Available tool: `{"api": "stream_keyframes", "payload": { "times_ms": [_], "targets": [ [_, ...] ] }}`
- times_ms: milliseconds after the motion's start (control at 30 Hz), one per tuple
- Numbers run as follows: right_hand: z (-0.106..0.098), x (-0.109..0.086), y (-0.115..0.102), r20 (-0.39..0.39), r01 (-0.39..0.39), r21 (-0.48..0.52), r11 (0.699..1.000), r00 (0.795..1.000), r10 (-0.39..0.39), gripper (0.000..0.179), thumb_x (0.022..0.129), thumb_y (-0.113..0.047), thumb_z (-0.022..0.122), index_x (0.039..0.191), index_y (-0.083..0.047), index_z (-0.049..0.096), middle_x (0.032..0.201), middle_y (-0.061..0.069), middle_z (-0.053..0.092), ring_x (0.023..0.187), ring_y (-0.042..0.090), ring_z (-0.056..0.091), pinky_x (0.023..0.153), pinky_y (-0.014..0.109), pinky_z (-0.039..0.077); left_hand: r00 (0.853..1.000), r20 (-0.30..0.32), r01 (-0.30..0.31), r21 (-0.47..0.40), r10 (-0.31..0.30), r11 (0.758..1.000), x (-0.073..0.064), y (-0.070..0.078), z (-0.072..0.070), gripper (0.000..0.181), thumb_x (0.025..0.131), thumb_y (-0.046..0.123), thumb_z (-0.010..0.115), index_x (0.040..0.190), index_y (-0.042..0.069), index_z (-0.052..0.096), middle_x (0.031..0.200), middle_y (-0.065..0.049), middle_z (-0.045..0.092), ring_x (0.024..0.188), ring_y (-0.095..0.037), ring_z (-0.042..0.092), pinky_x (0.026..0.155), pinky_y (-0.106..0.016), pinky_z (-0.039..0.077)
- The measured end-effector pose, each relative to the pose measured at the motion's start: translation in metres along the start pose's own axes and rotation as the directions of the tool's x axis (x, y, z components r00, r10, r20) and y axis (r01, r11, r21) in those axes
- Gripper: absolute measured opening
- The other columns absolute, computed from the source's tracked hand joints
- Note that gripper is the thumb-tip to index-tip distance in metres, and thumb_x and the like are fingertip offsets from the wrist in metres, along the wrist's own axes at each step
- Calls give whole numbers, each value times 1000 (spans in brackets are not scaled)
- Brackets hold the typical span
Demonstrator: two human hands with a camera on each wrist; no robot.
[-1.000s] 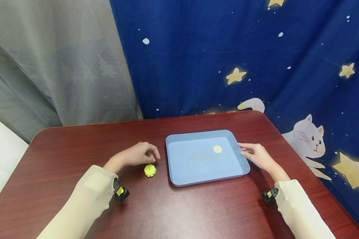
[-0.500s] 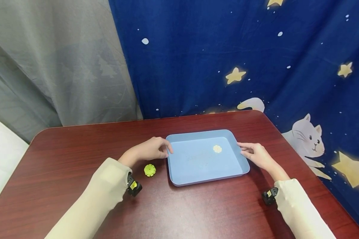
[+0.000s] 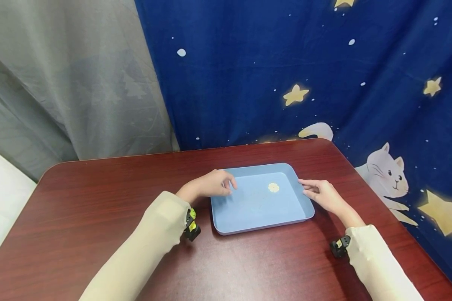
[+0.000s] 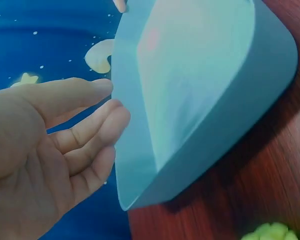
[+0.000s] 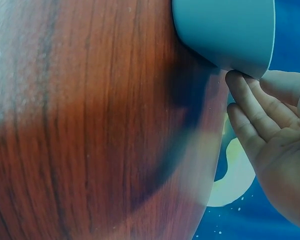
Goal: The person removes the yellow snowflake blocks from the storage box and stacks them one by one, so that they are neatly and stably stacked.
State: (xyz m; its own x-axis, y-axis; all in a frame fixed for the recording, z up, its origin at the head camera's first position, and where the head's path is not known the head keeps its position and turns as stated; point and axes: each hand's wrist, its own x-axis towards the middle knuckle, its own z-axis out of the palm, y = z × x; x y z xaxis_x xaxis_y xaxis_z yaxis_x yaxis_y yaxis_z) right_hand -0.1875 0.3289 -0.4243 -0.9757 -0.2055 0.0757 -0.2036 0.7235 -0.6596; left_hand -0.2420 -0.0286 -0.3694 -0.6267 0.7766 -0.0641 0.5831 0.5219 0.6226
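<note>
My left hand (image 3: 217, 183) hovers over the left end of a shallow blue tray (image 3: 263, 217), its fingers loosely bent with nothing between them. At the tray's right end, the fingertips of my right hand (image 3: 324, 196) touch the outer wall just under the rim; the right wrist view shows those fingers (image 5: 252, 107) fairly straight. Inside the tray, toward the right, lies a small cream flower-shaped piece (image 3: 273, 187). A yellow-green flower-shaped piece (image 4: 271, 234) sits on the table left of the tray, mostly hidden behind my left wrist in the head view.
The dark red wooden table (image 3: 98, 217) extends around the tray. Behind it hang a grey curtain (image 3: 90, 83) and a blue curtain (image 3: 241, 75) with stars and a cat. Each wrist carries a small black camera (image 3: 339, 247).
My left hand has moved right, from beside the yellow-green piece to over the tray's left end. The right hand, tray and cream piece have stayed in place.
</note>
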Motion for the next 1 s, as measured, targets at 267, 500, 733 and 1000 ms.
{"api": "stream_keyframes", "payload": {
  "times_ms": [267,500,733,1000],
  "targets": [
    [0,-1,1,-2,-7,-1,1000,1000,7,39,86,0,60,124,3,54,108,22,61,94,31,61,77,38,50,997,41,71,-13,-70,997,27,6,10,20,82,4,62,101,0,64,84,-5,59,74,-14,54,64,-24,44],
    [0,-1,-1,-2,-10,2,1000,1000,10,39,86,1,59,124,4,54,107,22,61,93,31,61,77,38,50,990,75,123,-25,-121,992,48,13,21,22,83,5,64,105,1,63,85,-5,58,75,-15,54,64,-24,44],
    [1,0,1,-11,11,7,1000,1000,-11,38,85,1,60,123,5,54,106,23,62,92,31,62,75,37,50,986,72,155,-60,-151,986,69,14,37,24,82,6,64,106,2,63,81,-3,60,70,-11,53,63,-22,42],
    [2,1,2,-23,26,0,1000,999,-26,39,84,1,61,122,5,55,105,22,62,91,31,62,76,38,50,986,22,163,-35,-163,986,92,17,51,28,81,9,66,108,5,64,84,-3,58,75,-11,50,68,-21,41]
  ]
}}
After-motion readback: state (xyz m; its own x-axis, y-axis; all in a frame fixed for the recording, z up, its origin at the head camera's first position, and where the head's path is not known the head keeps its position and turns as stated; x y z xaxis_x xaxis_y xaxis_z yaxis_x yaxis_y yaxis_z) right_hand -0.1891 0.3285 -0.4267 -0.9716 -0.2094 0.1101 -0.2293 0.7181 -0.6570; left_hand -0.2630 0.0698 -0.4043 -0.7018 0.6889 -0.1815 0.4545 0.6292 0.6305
